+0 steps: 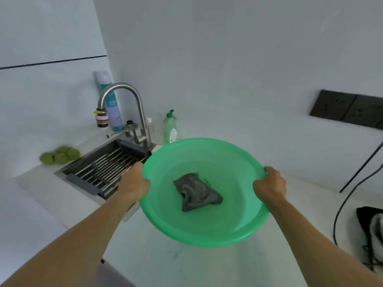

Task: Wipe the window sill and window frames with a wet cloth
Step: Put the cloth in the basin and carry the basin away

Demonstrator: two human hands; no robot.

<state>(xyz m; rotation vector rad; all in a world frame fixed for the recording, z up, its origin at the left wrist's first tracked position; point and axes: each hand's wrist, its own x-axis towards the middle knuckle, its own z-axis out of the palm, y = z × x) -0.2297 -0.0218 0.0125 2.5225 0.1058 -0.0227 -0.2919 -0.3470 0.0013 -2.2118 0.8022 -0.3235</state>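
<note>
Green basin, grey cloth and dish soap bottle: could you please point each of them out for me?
green basin (244, 235), head view, on its near rim.
grey cloth (195, 192), head view, on the middle of the crumpled fabric.
dish soap bottle (170, 129), head view, on its green body.

- The white countertop (165, 264) ran along the white wall and carried all items noted below.
- A steel sink (107, 168) was set into it at left, with a slatted drain rack (103, 169) laid across the basin.
- A curved steel faucet (132, 104) stood at the sink's rear edge.
- Four green round fruits (60, 155) lay grouped left of the sink.
- A tall spray can (109, 100) stood in the corner, behind the faucet.
- A green dish soap bottle (170, 127) stood right of the faucet, a small clear bottle (150, 126) between them.
- A black cable (348, 195) trailed over the surface at right, near a dark bag (371, 235) at the frame's edge.
</note>
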